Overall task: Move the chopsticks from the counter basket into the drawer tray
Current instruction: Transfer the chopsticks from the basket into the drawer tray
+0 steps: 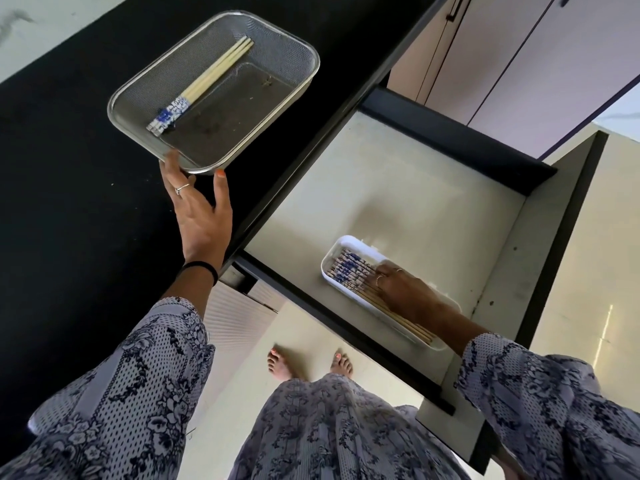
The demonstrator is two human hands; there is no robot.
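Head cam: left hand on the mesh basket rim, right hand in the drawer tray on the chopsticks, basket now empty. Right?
Not quite: the mesh basket is not empty. The head view shows a few chopsticks lying in it. The rest holds: the left hand touches the basket's near rim, and the right hand rests on the chopsticks in the white drawer tray.

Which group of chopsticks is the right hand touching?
The right hand rests on the chopsticks in the white drawer tray; the few in the mesh basket lie untouched.
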